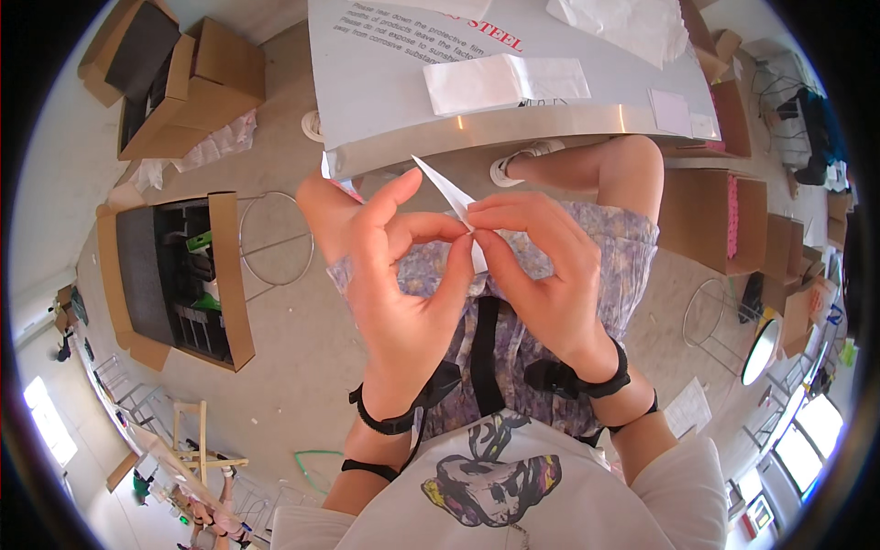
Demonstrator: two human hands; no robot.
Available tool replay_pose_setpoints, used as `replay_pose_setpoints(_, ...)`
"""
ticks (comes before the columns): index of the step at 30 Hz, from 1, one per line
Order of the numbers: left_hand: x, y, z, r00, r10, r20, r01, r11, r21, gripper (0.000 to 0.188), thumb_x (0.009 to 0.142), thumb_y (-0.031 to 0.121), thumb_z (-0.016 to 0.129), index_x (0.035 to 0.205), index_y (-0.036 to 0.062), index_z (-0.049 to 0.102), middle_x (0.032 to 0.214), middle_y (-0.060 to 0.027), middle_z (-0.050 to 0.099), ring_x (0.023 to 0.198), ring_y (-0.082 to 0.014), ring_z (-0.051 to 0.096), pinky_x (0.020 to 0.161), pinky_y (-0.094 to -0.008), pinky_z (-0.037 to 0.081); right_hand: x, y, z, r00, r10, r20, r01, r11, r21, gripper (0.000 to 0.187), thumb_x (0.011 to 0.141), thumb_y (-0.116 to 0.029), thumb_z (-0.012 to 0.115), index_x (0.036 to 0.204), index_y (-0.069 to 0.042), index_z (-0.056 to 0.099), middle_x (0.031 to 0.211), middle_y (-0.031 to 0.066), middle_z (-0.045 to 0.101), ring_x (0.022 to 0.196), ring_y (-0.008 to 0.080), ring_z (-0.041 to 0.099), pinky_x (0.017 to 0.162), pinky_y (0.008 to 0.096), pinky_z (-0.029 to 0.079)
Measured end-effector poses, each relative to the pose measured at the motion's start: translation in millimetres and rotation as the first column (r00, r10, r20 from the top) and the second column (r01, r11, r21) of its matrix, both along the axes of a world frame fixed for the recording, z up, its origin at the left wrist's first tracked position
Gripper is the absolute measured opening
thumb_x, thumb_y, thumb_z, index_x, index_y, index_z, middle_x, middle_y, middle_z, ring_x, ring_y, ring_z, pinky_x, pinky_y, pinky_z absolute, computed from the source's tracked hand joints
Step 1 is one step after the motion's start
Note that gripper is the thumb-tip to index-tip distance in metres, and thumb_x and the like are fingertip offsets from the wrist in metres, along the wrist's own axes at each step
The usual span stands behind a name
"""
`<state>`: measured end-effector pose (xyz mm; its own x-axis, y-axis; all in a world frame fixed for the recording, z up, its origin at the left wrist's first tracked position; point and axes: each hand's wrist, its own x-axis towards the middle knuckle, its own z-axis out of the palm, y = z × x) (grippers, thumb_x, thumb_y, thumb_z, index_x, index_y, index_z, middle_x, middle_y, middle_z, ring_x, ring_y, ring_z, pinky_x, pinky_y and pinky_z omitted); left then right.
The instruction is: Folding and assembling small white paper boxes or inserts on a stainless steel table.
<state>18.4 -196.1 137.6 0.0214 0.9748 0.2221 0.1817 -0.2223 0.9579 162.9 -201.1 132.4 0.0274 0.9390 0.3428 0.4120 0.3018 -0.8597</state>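
A narrow, pointed piece of folded white paper [446, 190] is held above my lap, its sharp tip slanting up and to the left. My left hand [390, 275] pinches it near its lower part between thumb and index finger. From the other side my right hand [550, 270] grips it with thumb and fingers, close to the left fingertips. Part of the paper is hidden behind the fingers. Beyond my hands is a table [376, 105] with a grey film-covered top and shiny metal edge. On it lies a creased white paper [477, 84].
Crumpled white sheets [632, 27] and a small pale paper pad [671, 112] lie on the table. An open cardboard box with black foam [240, 302] stands at left, another box [215, 82] behind it. More cardboard boxes [687, 215] and wire stool frames [706, 316] are at right.
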Motion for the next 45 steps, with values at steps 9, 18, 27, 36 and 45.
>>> replay_pose_setpoints(9, -6.7, 20.7, -15.7, 0.872, 0.217, 0.439, -0.032, 0.919, -0.392, 0.048, 0.085, -0.002, 0.056, 0.133, -0.0011, 0.047, 0.099, -0.0074, 0.059, 0.093, -0.0133, 0.059, 0.082, -0.0286, 0.048, 3.3, 23.0, -17.0, 0.406, -0.337, -0.849, -0.181, 0.882, -0.436, 0.011, 0.103, -0.015, 0.047, 0.103, -0.006, 0.054, 0.108, 0.0092, 0.066, 0.099, 0.0187, 0.064, 0.087, 0.0345, 0.052)
replay_pose_setpoints(18, -65.5, 84.0, -3.3, 0.424, 0.359, 0.831, -0.134, 0.933, -0.334, 0.048, 0.087, 0.011, 0.052, 0.134, -0.0008, 0.047, 0.137, -0.0172, 0.053, 0.129, -0.0343, 0.050, 0.111, -0.0536, 0.036, -59.4, 103.0, -20.4, -0.331, -0.477, -0.814, -0.450, 0.838, -0.308, 0.037, 0.104, -0.017, 0.035, 0.132, 0.005, 0.046, 0.135, 0.0152, 0.054, 0.130, 0.0283, 0.048, 0.112, 0.0469, 0.037)
replay_pose_setpoints(27, -13.1, 171.6, -58.0, 0.242, 0.216, 0.946, 0.117, 0.961, -0.250, 0.046, 0.086, 0.007, 0.052, 0.132, -0.0010, 0.047, 0.130, -0.0139, 0.053, 0.127, -0.0295, 0.048, 0.110, -0.0452, 0.037, -40.1, 157.9, -81.2, -0.339, -0.475, -0.812, -0.114, 0.877, -0.466, 0.037, 0.105, -0.018, 0.033, 0.134, 0.003, 0.044, 0.139, 0.0130, 0.050, 0.135, 0.0276, 0.043, 0.116, 0.0476, 0.033)
replay_pose_setpoints(36, -50.6, 171.0, -134.0, 0.836, 0.544, -0.080, -0.527, 0.753, -0.394, 0.033, 0.092, 0.012, 0.058, 0.123, 0.0007, 0.055, 0.105, -0.0086, 0.060, 0.107, -0.0226, 0.055, 0.096, -0.0396, 0.045, 12.5, 142.4, -122.5, 0.299, -0.598, -0.743, 0.083, 0.792, -0.604, 0.031, 0.103, -0.022, 0.053, 0.118, 0.004, 0.047, 0.125, 0.0168, 0.056, 0.117, 0.0260, 0.058, 0.099, 0.0405, 0.051)
replay_pose_setpoints(45, -61.6, 184.6, -157.8, 0.435, 0.154, -0.887, -0.513, 0.852, -0.104, 0.031, 0.085, 0.032, 0.072, 0.102, 0.0062, 0.067, 0.105, -0.0132, 0.064, 0.103, -0.0326, 0.057, 0.089, -0.0430, 0.044, 35.4, 159.4, -122.0, 0.844, -0.507, -0.175, 0.347, 0.765, -0.542, 0.026, 0.096, -0.009, 0.061, 0.117, 0.001, 0.050, 0.096, 0.0119, 0.064, 0.081, 0.0166, 0.068, 0.061, 0.0277, 0.053)
